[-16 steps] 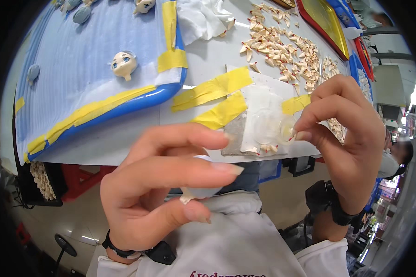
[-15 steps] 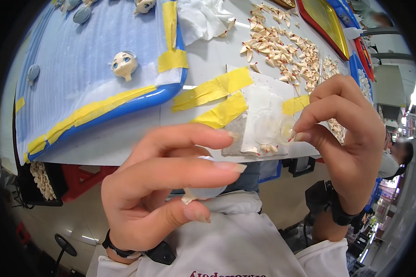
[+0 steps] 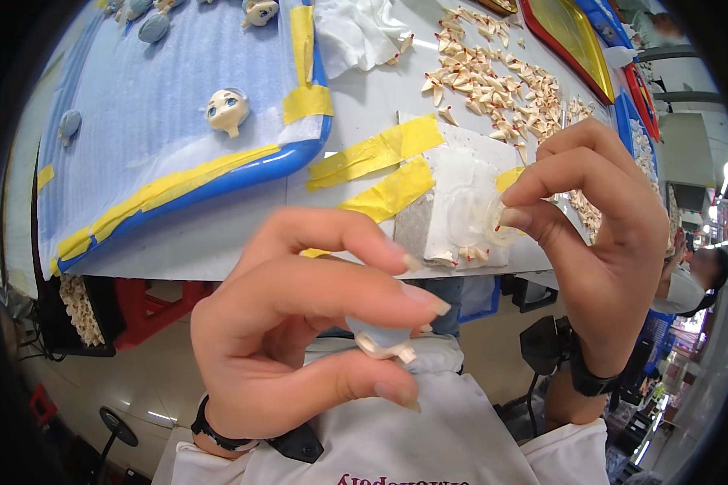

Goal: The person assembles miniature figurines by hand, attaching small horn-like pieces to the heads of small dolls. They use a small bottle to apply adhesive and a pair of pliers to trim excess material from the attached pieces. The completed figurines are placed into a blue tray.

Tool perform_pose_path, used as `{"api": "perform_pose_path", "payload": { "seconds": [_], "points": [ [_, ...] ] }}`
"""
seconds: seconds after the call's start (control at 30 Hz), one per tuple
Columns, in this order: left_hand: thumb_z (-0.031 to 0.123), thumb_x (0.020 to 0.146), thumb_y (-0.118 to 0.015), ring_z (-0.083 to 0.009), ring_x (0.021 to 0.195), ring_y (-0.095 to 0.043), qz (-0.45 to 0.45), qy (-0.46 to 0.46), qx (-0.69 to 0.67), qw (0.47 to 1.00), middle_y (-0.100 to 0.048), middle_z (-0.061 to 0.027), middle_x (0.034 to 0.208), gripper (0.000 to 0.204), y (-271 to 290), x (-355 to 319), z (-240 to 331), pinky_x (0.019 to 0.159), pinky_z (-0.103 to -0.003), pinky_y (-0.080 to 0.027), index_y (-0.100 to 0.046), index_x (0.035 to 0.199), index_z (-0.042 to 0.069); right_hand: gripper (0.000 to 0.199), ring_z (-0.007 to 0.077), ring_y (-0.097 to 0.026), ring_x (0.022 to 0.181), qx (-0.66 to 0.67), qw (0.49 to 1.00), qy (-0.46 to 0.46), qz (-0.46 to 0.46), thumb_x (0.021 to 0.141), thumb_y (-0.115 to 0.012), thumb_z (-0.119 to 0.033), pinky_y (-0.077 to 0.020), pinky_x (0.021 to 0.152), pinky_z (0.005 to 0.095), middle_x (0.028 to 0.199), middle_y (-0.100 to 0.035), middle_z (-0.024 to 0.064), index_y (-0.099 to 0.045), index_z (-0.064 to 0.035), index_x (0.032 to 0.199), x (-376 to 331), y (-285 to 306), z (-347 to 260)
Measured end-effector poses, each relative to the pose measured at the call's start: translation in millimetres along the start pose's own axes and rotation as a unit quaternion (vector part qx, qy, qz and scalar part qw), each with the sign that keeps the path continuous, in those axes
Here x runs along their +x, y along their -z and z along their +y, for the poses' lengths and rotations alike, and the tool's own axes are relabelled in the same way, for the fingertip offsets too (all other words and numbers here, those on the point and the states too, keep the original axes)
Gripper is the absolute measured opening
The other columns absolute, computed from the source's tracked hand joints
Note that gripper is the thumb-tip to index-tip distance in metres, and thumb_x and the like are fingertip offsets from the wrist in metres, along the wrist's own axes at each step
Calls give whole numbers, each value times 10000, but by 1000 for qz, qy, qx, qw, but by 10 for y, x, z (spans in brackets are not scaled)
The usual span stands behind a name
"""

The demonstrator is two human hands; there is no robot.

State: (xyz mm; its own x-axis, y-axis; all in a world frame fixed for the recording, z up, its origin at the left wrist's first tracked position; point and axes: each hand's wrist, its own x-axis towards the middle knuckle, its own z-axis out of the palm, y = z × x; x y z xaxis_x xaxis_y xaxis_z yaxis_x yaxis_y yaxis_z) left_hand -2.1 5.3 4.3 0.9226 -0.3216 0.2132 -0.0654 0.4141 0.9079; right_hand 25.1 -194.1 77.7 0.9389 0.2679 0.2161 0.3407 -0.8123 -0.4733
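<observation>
Between the fingers and thumb of my left hand (image 3: pixel 291 323) is a small doll head (image 3: pixel 380 341), with a blue-grey rounded part and a cream rim and neck; its face is hidden. My right hand (image 3: pixel 598 202) is closed in a pinch on a tiny cream piece with a red tip (image 3: pixel 498 228), mostly covered by the fingertips. Those fingertips are at a small clear round dish (image 3: pixel 505 237). Beside it, a larger clear round dish (image 3: pixel 467 214) lies on a white pad (image 3: pixel 441 230). Several red-tipped cream pieces (image 3: pixel 471 255) lie at the pad's near edge.
At the left is a blue tray (image 3: pixel 279 164) lined with pale sheet and yellow tape, carrying a painted doll head (image 3: pixel 227 111) and others. Many red-tipped cream pieces (image 3: pixel 493 85) spread across the table's far side. A white cloth (image 3: pixel 356 32) and yellow-red tray (image 3: pixel 574 40) lie beyond.
My left hand has moved slightly right, and the doll head has turned so its cream rim shows more. My right fingertips have shifted slightly left and up at the small dish.
</observation>
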Motion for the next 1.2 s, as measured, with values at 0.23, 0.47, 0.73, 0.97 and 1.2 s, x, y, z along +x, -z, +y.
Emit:
{"api": "perform_pose_path", "payload": {
  "seconds": [0.23, 0.47, 0.73, 0.97, 1.2],
  "points": [
    [174, 580, -831, -207, 702, -599, 49, 24, -55, 997, -493, -165, 993, 534, -97, -45, 33, 545, -239, -488, -512, 972, -1, 225, 133, -412, 708, 180, 980, -76, 34, 625, -723, -81, -330, 640, 226, 766, -449, 48, -550, -42, 765, -275, 86, -134],
    [213, 727, -731, -190, 706, -588, 53, 85, -39, 994, -509, -207, 1062, 495, -88, -16, 100, 534, -222, -476, -470, 1078, -20, 200, 120, -409, 706, 264, 962, -54, 30, 683, -708, -121, -298, 628, 212, 769, -455, 44, -540, -49, 764, -372, 24, -37],
    [315, 822, -639, -186, 694, -589, 122, 116, -99, 981, -497, -171, 1072, 490, -175, -14, 131, 515, -205, -464, -431, 1116, -16, 172, 130, -414, 721, 250, 960, -104, 63, 701, -667, -108, -307, 658, 234, 773, -469, 46, -528, -34, 770, -378, 58, -9],
    [292, 780, -693, -195, 758, -605, 92, 67, -72, 991, -504, -146, 1039, 451, -120, -9, 25, 566, -197, -477, -453, 1066, 39, 174, 126, -412, 714, 281, 951, -105, 76, 698, -667, -103, -308, 654, 230, 765, -467, 46, -516, -46, 763, -376, 22, -14],
    [243, 773, -704, -216, 829, -611, 32, 12, -107, 994, -512, -161, 1048, 411, -111, -41, -40, 625, -225, -501, -471, 1047, 44, 251, 99, -434, 685, 366, 930, -37, -18, 721, -745, -163, -340, 613, 195, 802, -460, 55, -521, -89, 808, -393, -55, -105]
  ]
}}
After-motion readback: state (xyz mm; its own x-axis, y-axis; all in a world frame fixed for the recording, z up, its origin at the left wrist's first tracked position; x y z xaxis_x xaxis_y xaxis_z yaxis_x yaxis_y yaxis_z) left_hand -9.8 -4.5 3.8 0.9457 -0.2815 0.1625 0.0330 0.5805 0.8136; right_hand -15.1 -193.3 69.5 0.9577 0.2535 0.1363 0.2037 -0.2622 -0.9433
